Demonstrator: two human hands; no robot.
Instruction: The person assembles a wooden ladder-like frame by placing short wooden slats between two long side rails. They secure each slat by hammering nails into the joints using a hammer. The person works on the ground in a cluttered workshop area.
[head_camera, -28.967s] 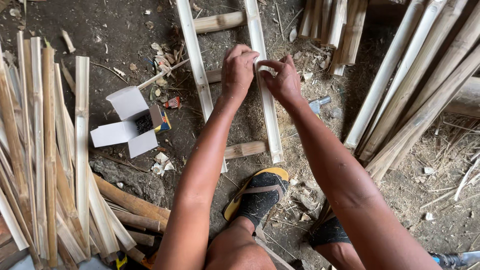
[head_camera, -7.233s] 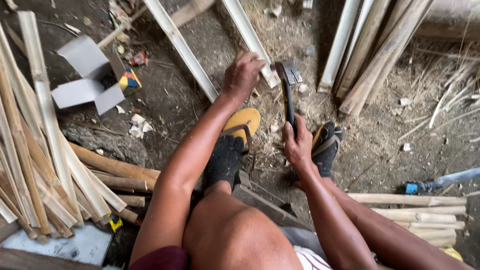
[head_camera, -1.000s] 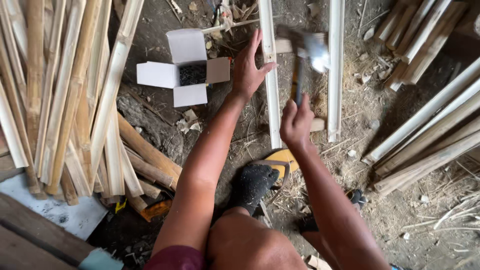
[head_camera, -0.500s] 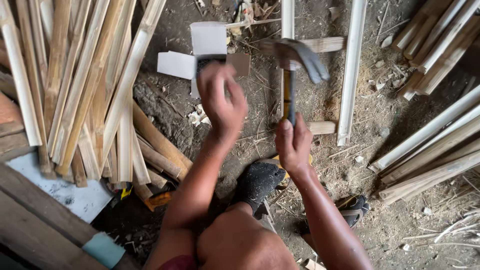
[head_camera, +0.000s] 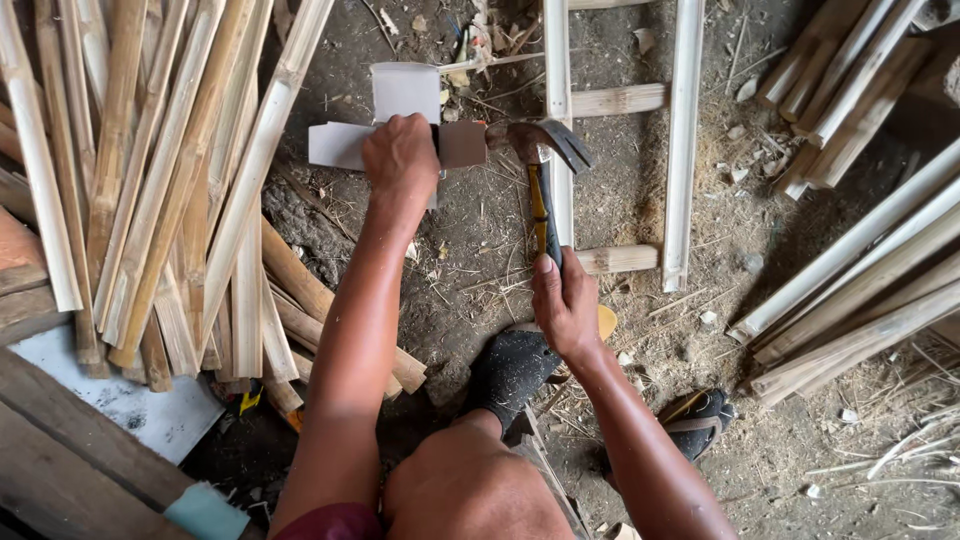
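Observation:
My right hand (head_camera: 565, 305) grips the dark handle of a claw hammer (head_camera: 541, 165), whose head hangs just left of a long bamboo slat (head_camera: 557, 110). That slat and a second one (head_camera: 682, 140) lie side by side on the dirt, joined by short cross pieces (head_camera: 618, 99) like a ladder. My left hand (head_camera: 400, 160) reaches into a small open white cardboard box (head_camera: 405, 95) further left, fingers curled down inside it. What the fingers hold is hidden. My feet in dark socks and yellow sandals (head_camera: 515, 365) rest below the frame.
A heap of split bamboo strips (head_camera: 160, 190) lies at the left, more slats (head_camera: 860, 280) fan out at the right. Short round bamboo pieces (head_camera: 300, 290) sit beside my left arm. A pale board (head_camera: 120, 400) and dark planks are at the lower left. Scraps litter the dirt.
My left hand has left the slat, swung left and dropped into the white box. The hammer has come down from its raised position beside the slat. The view has shifted right.

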